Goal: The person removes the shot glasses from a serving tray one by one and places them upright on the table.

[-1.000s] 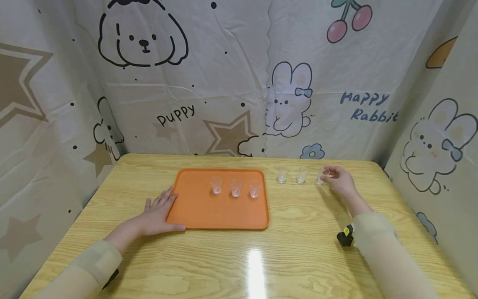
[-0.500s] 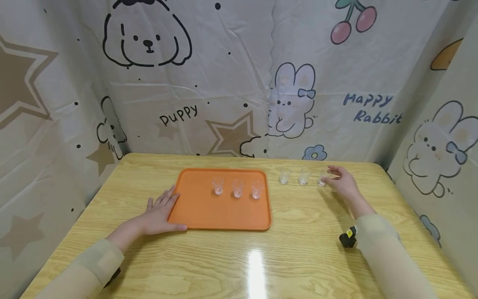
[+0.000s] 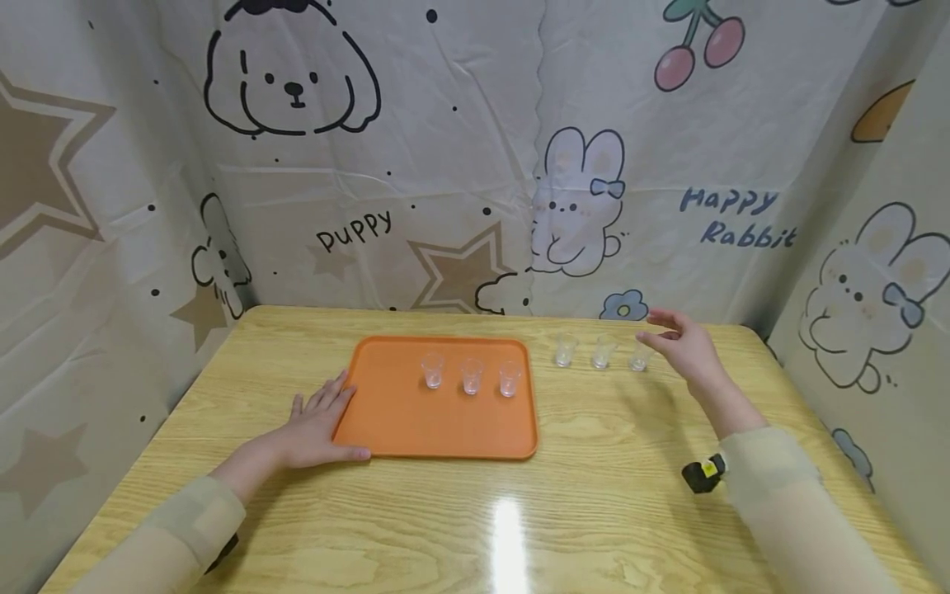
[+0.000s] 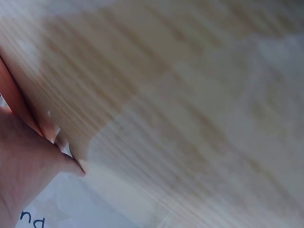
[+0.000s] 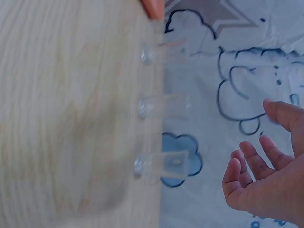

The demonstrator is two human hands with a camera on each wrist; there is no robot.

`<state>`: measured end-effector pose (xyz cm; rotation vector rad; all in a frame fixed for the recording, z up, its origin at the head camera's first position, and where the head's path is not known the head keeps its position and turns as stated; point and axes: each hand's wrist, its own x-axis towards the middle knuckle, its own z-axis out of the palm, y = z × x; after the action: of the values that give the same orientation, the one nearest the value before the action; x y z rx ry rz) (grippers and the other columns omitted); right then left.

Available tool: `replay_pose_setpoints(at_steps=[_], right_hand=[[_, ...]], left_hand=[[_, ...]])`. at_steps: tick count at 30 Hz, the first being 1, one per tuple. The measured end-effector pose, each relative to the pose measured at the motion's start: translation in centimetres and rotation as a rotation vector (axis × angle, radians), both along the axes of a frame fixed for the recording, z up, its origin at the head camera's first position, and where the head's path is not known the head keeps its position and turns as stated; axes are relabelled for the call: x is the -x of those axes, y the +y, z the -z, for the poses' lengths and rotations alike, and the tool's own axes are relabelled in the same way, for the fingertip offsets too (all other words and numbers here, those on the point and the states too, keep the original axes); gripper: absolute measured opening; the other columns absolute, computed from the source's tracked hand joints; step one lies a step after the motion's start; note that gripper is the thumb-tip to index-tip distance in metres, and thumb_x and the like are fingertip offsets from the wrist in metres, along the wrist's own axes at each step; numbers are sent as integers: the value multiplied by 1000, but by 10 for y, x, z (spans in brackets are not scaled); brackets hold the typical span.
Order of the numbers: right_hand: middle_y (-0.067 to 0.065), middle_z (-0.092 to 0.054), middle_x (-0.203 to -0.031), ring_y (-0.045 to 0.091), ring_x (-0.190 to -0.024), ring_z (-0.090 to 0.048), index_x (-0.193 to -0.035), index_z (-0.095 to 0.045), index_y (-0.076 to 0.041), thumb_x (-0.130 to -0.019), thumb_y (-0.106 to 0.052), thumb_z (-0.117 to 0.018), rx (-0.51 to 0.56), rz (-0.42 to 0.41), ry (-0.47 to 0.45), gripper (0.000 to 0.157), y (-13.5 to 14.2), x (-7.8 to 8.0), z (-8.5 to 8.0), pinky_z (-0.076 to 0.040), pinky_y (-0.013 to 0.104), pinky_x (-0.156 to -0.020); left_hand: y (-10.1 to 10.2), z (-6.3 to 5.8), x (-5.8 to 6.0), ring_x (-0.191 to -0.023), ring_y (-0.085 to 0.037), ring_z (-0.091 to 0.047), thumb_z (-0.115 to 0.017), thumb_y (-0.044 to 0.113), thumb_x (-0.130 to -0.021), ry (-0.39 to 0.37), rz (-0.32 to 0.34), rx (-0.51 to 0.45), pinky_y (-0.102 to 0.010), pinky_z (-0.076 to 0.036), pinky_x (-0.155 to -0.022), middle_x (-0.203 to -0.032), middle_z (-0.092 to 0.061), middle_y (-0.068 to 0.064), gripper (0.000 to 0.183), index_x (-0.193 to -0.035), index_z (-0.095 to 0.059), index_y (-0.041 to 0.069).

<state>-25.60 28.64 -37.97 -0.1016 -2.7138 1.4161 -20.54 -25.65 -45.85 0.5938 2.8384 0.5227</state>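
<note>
My left hand (image 3: 315, 429) rests with spread, straight fingers against the left edge of the orange tray (image 3: 416, 425); in the left wrist view the hand (image 4: 28, 166) lies along the tray's side. On the tray, toward its right, three small clear cups (image 3: 471, 377) stand upright in a row. Three more clear cups (image 3: 601, 353) stand on the table to the right of the tray. Just above and right of the rightmost cup (image 3: 638, 358) my right hand (image 3: 686, 351) hovers with nothing in it. In the right wrist view its fingers (image 5: 254, 161) are apart from the cups, relaxed.
The wooden table (image 3: 594, 495) ends at a cloth backdrop (image 3: 445, 165) printed with cartoon animals, which also closes off both sides. A black device with a yellow mark (image 3: 703, 473) sits at my right wrist.
My right hand has let go of the rightmost cup and risen off it, drawing slightly right. The cup stays on the table. My left hand stays at the tray's edge.
</note>
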Motion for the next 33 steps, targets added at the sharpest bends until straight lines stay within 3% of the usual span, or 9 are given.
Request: replay_pose_setpoints(at_steps=[8, 16, 23, 33], right_hand=[[16, -43, -143, 32, -126, -42, -147, -31, -7, -92, -34, -61, 107, -92, -10, 68, -32, -17, -27, -38, 43, -98], [11, -49, -138, 23, -110, -50, -145, -35, -12, -90, -32, -66, 112, -172, -9, 67, -71, -28, -29, -44, 27, -86], [9, -54, -133, 21, -102, -51, -142, -39, -15, -87, -23, -69, 149, -226, 3, 63, -102, -32, -17, -46, 26, -81], [15, -55, -132, 22, -99, -49, -140, -44, -13, -85, -15, -71, 246, -245, -55, 61, -133, -30, 20, -45, 26, -77]], left_hand=[[1, -1, -1, -140, -49, -6, -63, 69, -74, -1, -2, 1, -74, 1, -100, -158, 4, -18, 113, -149, -17, -2], [1, 0, 0, -139, -49, -7, -63, 69, -74, 7, -1, 4, -74, 0, -100, -158, 3, -18, 113, -149, -17, -2], [2, 1, 0, -139, -49, -8, -64, 67, -74, 23, -2, -12, -75, -1, -99, -158, 2, -18, 111, -149, -19, -3], [0, 4, 1, -139, -49, -7, -63, 68, -75, 23, 6, -14, -75, 1, -99, -158, 3, -17, 112, -149, -18, -3]])
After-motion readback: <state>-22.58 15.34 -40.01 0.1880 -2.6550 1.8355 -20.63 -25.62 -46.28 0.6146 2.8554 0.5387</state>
